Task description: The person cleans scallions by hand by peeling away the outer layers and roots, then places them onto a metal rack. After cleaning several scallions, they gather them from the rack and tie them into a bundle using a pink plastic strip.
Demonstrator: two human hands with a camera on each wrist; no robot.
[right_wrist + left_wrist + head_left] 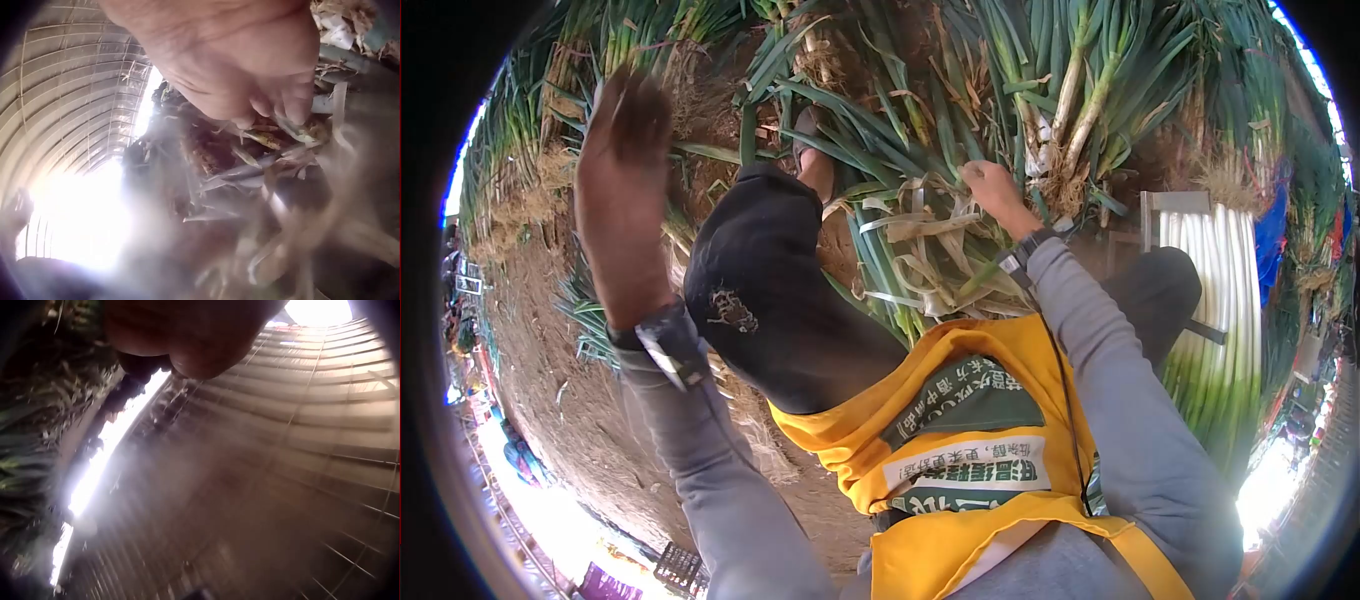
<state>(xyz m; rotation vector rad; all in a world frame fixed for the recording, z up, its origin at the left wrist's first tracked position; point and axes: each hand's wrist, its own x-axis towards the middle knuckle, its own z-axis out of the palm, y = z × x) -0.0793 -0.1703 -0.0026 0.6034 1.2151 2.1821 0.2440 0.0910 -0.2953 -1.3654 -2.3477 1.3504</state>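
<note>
My right hand [997,195] reaches over a heap of trimmed, dry leaves [930,245] with its fingers curled down. In the right wrist view, its fingertips [299,112] pinch the end of a pale green onion leaf [303,133]. Long green onions [850,120] with green tops lie just beyond that hand. Raised at the far left, my left hand [625,190] is blurred, holds nothing and is apart from the onions. Its palm [206,337] fills the top of the left wrist view, with the fingers mostly hidden.
Unpeeled green onions [1065,120] with roots lie ahead. To the right, cleaned white-stemmed onions [1215,270] are stacked in a metal frame [1148,220]. My bent knee [740,260] and foot [818,165] are near the heap. Bare soil [540,320] stretches left.
</note>
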